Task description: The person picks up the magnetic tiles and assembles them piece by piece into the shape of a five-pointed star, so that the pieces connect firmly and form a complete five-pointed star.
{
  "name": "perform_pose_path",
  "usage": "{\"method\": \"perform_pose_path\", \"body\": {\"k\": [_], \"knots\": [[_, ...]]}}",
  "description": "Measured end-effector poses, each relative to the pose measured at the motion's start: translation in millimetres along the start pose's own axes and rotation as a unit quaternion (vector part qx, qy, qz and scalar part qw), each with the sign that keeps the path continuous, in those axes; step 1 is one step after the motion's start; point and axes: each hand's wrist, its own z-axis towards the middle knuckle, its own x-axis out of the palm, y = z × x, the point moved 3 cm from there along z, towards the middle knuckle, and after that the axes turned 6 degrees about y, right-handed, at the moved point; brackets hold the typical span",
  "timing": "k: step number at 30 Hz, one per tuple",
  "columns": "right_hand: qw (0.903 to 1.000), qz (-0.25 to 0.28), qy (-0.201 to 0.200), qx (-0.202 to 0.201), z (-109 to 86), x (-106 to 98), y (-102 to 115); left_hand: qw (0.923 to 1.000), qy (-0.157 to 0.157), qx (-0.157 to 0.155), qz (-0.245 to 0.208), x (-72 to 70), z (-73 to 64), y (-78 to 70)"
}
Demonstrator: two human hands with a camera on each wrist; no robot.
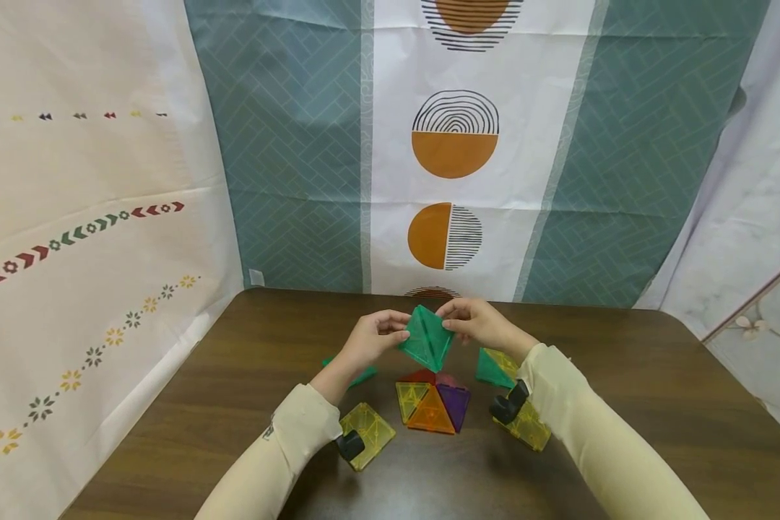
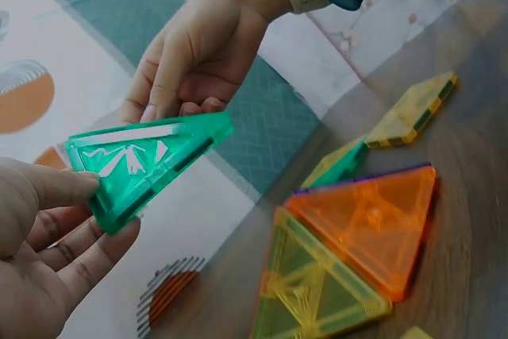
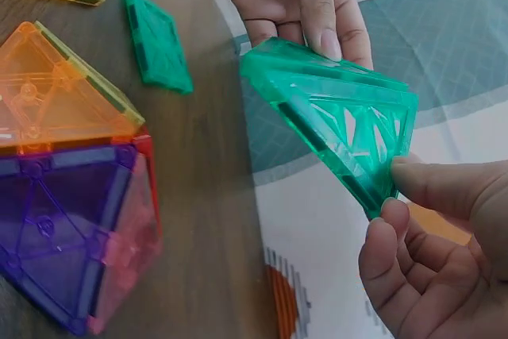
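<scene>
Above the table, both hands hold a pair of green triangular magnetic tiles (image 1: 427, 338) joined along one edge and folded at an angle. My left hand (image 1: 373, 336) pinches the left tile by its outer corner, thumb on the near face. On the opposite corner, my right hand (image 1: 481, 323) has its thumb and fingers pinching the other tile. Just below stands a raised, many-sided shape of triangular tiles: orange (image 1: 432, 414) in front, purple (image 1: 455, 406) to the right, yellow (image 1: 412, 399) to the left, red (image 1: 419, 375) and pink (image 3: 131, 252) behind.
Yellow tiles (image 1: 367, 435) lie under the left wrist and more yellow tiles (image 1: 529, 426) under the right. A green tile (image 3: 159, 41) lies behind the left forearm. Joined green and yellow tiles (image 1: 492, 368) sit at right. A patterned cloth (image 1: 286, 180) hangs behind the table.
</scene>
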Motion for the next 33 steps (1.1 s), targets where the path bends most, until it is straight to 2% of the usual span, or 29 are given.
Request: {"method": "perform_pose_path", "body": {"k": [10,15,21,33], "knots": [[0.9993,0.032,0.012,0.013,16.7,21,-17,0.9994,-0.017,-0.018,0.021,-4.4,-2.6,22.7],[0.999,0.036,0.014,0.024,23.8,28,-26,0.9987,-0.022,-0.024,0.038,-5.2,-3.8,26.9],[0.9991,0.026,0.011,0.03,27.1,32,-27,0.9982,-0.024,-0.022,0.05,-4.4,-2.5,28.7],[0.9988,0.005,0.02,0.044,36.3,39,-37,0.9956,-0.027,-0.059,0.067,4.0,-1.4,41.1]]}}
